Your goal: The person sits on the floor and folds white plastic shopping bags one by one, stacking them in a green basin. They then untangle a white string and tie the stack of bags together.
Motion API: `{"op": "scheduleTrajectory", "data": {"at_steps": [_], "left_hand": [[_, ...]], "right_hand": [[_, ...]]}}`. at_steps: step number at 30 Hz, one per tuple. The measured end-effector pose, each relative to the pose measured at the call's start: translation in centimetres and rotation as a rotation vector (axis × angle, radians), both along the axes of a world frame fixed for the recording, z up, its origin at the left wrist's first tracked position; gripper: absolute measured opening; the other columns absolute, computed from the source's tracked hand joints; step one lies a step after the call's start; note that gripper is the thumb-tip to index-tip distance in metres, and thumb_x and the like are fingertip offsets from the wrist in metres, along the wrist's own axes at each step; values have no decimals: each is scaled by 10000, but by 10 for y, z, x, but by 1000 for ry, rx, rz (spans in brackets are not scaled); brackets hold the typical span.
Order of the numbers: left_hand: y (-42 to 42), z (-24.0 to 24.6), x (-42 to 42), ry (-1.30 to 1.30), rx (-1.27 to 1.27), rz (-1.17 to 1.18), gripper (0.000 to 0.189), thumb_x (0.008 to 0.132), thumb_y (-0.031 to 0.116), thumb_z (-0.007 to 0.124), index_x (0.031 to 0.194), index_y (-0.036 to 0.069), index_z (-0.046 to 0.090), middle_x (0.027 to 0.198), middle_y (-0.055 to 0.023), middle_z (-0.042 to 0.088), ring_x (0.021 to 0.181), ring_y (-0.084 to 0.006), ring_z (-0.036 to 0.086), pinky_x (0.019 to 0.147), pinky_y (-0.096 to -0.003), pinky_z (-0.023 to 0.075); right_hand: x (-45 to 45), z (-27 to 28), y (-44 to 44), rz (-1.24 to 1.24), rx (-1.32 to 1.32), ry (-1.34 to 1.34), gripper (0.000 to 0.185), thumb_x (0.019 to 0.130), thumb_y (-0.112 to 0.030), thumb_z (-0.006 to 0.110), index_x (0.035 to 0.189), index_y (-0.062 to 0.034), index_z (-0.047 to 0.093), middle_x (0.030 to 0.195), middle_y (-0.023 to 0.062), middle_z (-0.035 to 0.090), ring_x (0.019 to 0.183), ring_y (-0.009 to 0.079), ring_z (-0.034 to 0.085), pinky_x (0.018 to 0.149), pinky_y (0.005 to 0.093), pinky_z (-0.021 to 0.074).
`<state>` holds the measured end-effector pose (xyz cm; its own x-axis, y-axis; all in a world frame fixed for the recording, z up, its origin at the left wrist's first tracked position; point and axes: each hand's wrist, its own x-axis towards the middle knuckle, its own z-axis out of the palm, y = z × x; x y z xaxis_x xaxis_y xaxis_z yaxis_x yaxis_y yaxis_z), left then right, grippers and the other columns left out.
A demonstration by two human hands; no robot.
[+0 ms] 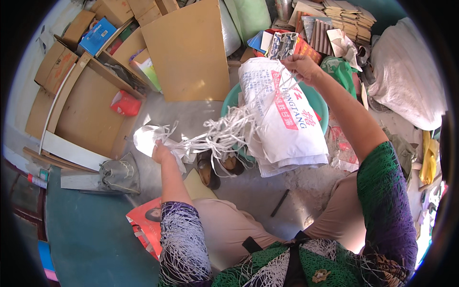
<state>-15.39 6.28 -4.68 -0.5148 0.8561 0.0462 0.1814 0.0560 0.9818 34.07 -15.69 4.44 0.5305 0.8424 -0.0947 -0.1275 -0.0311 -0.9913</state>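
My left hand (163, 153) grips a bunched white plastic piece (147, 138), with loose strands trailing from it. From there a tangle of white plastic strips (229, 123) stretches right, towards a folded white woven sack (287, 143). The sack bears red and blue printed writing and lies over a turquoise plastic basin (322, 107), hiding most of it. At the sack's far edge, my right hand (303, 70) pinches thin white strips that run down to the tangle. Whether the strips are joined to the sack, I cannot tell.
A pair of dark shoes (209, 168) stands below the strips. Behind is a large cardboard sheet (190, 53); a wooden cabinet frame (89, 107) lies at left. Stacked cardboard (344, 21) and a bulky white sack (408, 75) fill the right. A red paper bag (148, 219) lies near my left arm.
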Motion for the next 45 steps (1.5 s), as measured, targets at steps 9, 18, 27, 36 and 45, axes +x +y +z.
{"op": "scheduleTrajectory", "data": {"at_steps": [9, 18, 27, 36, 45], "left_hand": [[27, -34, -25, 756, -264, -265, 396, 911, 321, 437, 1059, 4, 623, 1020, -155, 647, 966, -308, 610, 851, -404, 459], [-46, 78, 97, 733, 244, -621, 480, 835, 229, 535, 1306, 179, 464, 1156, -143, 597, 1105, -297, 548, 966, -412, 365], [-102, 84, 161, 632, -301, -1836, 297, 798, 111, 592, 1083, 36, 630, 1000, -100, 664, 997, -156, 588, 891, -291, 423], [-2, -28, 61, 1253, -578, -1220, 302, 768, 307, 622, 983, 107, 695, 923, -66, 690, 914, -254, 627, 868, -394, 435], [10, -8, 12, -311, -80, -633, 276, 790, 256, 697, 932, 20, 680, 813, -78, 653, 779, -185, 603, 725, -312, 480]], "right_hand": [[-34, 53, -3, 243, -13, -75, 104, 815, -135, 653, 889, -71, 618, 716, 3, 582, 526, 39, 487, 370, 169, 265], [-85, 60, 4, 567, -25, -42, 142, 769, -105, 664, 880, -17, 644, 725, 48, 589, 489, 56, 417, 383, 196, 291], [-80, 127, -9, 535, 557, 538, 147, 892, -114, 568, 946, 22, 551, 719, 1, 512, 498, 8, 343, 353, 133, 217], [47, 130, -41, 121, 937, 628, 89, 895, -87, 499, 833, -23, 498, 643, 57, 511, 455, 76, 386, 340, 178, 262], [146, 54, -87, -767, 730, 542, 106, 822, -49, 626, 823, 19, 545, 644, 51, 530, 498, 82, 428, 398, 227, 274]]}}
